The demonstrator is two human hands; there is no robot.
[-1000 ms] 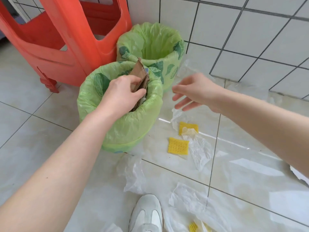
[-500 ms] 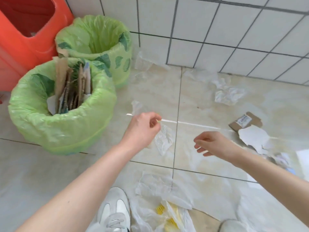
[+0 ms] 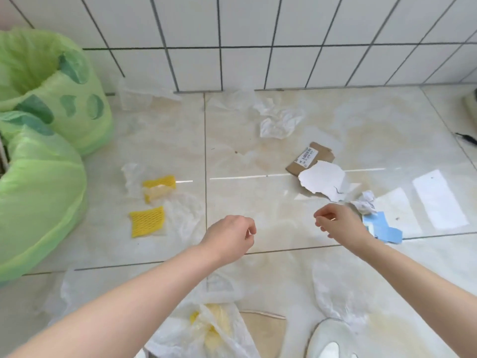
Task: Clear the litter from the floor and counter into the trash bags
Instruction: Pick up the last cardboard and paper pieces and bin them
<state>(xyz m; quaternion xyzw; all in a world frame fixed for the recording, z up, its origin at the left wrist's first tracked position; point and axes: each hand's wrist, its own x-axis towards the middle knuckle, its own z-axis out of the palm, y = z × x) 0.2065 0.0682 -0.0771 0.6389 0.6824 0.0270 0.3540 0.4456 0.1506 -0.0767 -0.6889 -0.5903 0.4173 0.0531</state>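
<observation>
Litter point(image 3: 321, 178) on floor beyond both empty, loosely curled hands point(image 3: 338, 224).

Bright, even daylight fills the scene. The glossy floor point(image 3: 258, 156) throws white glare patches at three o'clock and a thin bright streak through the centre. Shadows are faint. The wall tiles point(image 3: 245, 34) bow at twelve o'clock from the wide lens. Detail is slightly soft throughout.

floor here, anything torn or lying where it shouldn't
Yes. A ripped cardboard piece with torn white paper over it lies on the tiles, with yellow foam nets and thin plastic wrap scattered outside the green trash bags.
</observation>
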